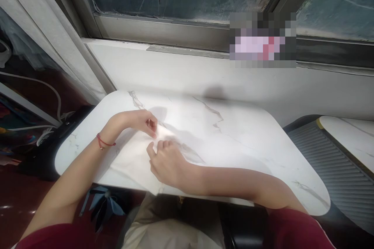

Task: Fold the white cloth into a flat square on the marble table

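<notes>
A thin white sheet, seemingly cloth (pixel 131 162), lies on the white marble-patterned table (pixel 239 140), and its near corner hangs a little past the front edge. At its far edge, my left hand (pixel 143 121) has its fingers curled down and closed on the sheet. A thin red cord bracelet (pixel 105 144) circles that wrist. Just nearer to me, my right hand (pixel 168 165) rests over the sheet's right side, its fingers bent inward and closed on it. Both sets of fingertips are close together, and the fold between them is partly hidden.
Behind the table runs a white wall ledge (pixel 175 68) below a window. A curtain (pixel 55 35) hangs at the left, with cables beneath it. On the right stands a grey ribbed panel (pixel 318 163) beside another white tabletop (pixel 350 134). A blurred-out patch covers part of the sill.
</notes>
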`<state>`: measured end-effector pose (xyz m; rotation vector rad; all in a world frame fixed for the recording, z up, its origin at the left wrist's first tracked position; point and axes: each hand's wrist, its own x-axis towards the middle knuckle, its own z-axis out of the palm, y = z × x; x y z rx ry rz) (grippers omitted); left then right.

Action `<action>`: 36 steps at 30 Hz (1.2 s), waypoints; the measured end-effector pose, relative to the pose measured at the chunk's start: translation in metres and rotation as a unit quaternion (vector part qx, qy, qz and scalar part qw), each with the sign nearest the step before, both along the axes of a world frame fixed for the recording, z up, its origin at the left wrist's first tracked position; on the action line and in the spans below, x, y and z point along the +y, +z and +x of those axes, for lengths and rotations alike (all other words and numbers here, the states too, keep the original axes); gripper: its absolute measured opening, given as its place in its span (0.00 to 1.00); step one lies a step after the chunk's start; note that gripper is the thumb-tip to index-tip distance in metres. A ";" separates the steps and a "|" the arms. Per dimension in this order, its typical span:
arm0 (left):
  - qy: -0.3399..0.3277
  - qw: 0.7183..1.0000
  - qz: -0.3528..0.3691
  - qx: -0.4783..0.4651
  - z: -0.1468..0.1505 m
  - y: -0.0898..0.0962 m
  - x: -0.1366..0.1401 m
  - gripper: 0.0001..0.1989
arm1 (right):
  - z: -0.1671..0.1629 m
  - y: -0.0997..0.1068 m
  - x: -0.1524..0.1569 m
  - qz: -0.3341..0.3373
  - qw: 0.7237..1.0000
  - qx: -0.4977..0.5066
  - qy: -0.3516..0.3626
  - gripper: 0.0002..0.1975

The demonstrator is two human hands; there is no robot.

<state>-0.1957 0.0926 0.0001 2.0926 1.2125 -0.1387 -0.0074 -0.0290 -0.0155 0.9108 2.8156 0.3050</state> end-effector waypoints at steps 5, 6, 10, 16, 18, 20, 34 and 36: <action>0.079 0.991 0.099 0.035 -0.009 -0.006 0.008 0.11 | -0.003 -0.010 0.030 -0.016 0.998 0.059 0.014 0.25; 0.095 0.986 0.126 0.044 -0.010 -0.008 0.009 0.10 | -0.002 -0.014 0.040 -0.015 0.998 0.067 0.011 0.24; 0.151 0.944 0.272 0.108 -0.009 -0.018 0.015 0.08 | 0.004 -0.027 0.087 -0.041 0.993 0.114 0.004 0.25; 0.164 0.909 0.337 0.183 -0.002 -0.033 0.018 0.17 | 0.010 -0.042 0.140 -0.046 0.986 0.158 -0.029 0.27; 0.162 0.916 0.321 0.176 -0.003 -0.037 0.021 0.20 | 0.004 -0.046 0.150 -0.029 0.986 0.154 -0.048 0.26; 0.162 0.919 0.321 0.164 -0.008 -0.042 0.027 0.21 | -0.005 -0.050 0.160 -0.017 0.987 0.146 -0.064 0.27; 0.230 0.904 0.341 0.119 -0.089 -0.052 0.059 0.28 | -0.104 -0.052 0.195 -0.015 0.983 0.167 -0.077 0.29; 0.260 0.892 0.334 0.155 -0.096 -0.040 0.056 0.25 | -0.116 -0.054 0.188 -0.018 0.984 0.168 -0.060 0.29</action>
